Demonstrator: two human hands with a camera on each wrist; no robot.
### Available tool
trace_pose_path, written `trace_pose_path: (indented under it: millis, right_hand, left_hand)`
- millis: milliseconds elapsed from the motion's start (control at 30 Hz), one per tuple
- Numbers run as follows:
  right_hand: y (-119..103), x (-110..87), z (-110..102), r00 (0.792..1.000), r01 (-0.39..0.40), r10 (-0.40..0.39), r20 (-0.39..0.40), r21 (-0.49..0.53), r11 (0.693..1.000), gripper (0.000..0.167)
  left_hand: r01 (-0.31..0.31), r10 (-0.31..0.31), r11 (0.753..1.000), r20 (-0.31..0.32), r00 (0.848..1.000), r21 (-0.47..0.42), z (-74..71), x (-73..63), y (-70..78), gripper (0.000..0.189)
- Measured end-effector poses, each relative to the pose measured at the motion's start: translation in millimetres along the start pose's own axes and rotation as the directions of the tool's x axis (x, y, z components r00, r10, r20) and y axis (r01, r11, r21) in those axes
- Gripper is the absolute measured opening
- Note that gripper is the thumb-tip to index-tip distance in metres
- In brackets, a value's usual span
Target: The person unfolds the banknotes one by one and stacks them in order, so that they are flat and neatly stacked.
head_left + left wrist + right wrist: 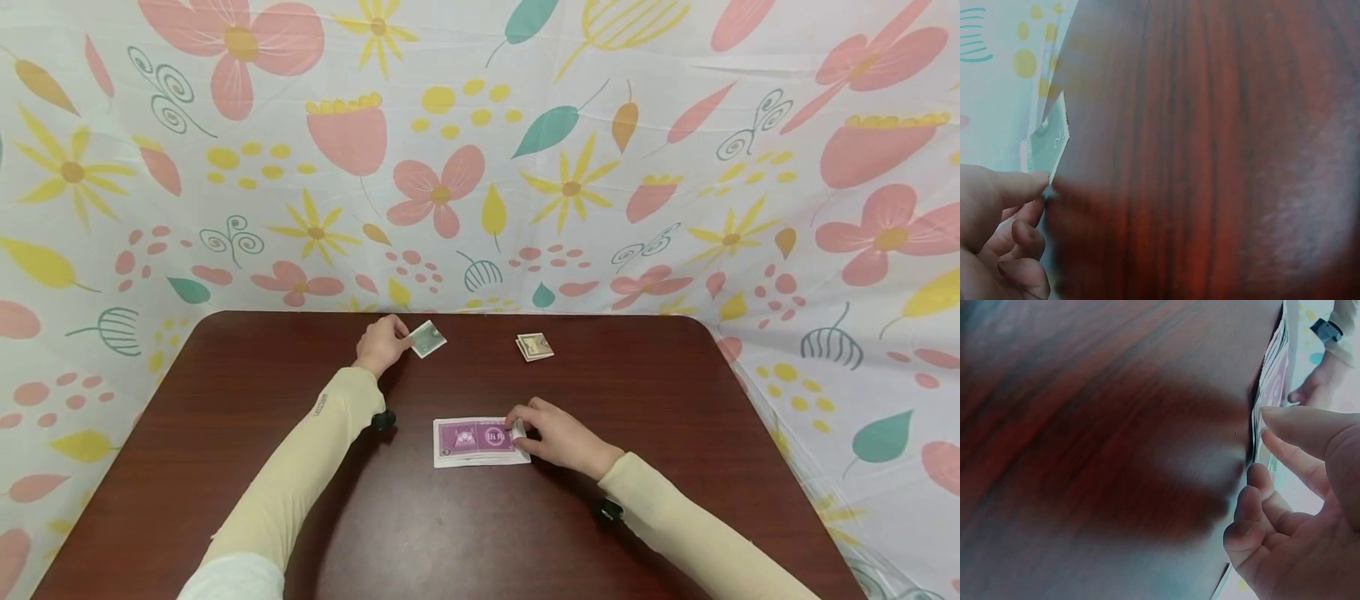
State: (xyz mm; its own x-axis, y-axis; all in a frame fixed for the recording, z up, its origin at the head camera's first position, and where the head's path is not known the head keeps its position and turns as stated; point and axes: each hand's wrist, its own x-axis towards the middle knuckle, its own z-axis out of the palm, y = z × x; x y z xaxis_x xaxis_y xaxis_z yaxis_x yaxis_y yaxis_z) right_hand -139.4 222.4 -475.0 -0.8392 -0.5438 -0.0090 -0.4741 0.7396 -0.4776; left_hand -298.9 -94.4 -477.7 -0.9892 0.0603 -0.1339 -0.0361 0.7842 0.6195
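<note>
At the far side of the table, my left hand (pixel 381 343) pinches the near corner of a small green paper note (pixel 428 339), which looks folded. In the left wrist view the thumb and a finger meet on that note (pixel 1050 147), while the other fingers curl beneath. My right hand (pixel 564 435) grips the right end of a stack of purple play-money notes (pixel 468 440), which lies flat near the table's middle. From the right wrist, the thumb presses at the edge of the stack (pixel 1269 372), with the index finger across its end.
A folded tan note (pixel 536 347) lies on the far right part of the dark wooden table (pixel 390 525). Behind the table hangs a white cloth (pixel 480 233) with flower and leaf prints. Both forearms wear beige sleeves and a dark wrist camera.
</note>
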Motion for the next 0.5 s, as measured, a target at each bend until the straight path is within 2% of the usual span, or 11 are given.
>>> trace_pose_path:
  millis: [200, 300, 400, 500]
  right_hand:
    - [-1.9, 0.5, -0.6, 1.0, 0.003, -0.003, 0.005, 0.003, 1.0, 0.023]
    - [-2.0, 0.8, -1.2, 1.0, 0.003, -0.003, 0.004, 0.002, 1.0, 0.023]
    - [-2.0, 1.3, -1.9, 1.0, 0.0, 0.0, 0.004, -0.004, 1.0, 0.022]
    - [-1.7, 1.8, -2.7, 1.0, 0.0, 0.0, 0.001, -0.009, 1.0, 0.019]
  left_hand:
    - [-0.047, 0.044, 0.996, -0.039, 0.998, -0.077, 3.1, -9.1, -3.5, 0.014]
    - [-0.074, 0.066, 0.986, -0.059, 0.996, -0.152, 2.6, -14.2, -3.8, 0.013]
    - [-0.112, 0.092, 0.965, -0.093, 0.991, -0.239, 3.2, -17.7, -5.6, 0.012]
    - [-0.14, 0.111, 0.929, -0.103, 0.988, -0.342, 4.4, -23.3, -6.3, 0.012]
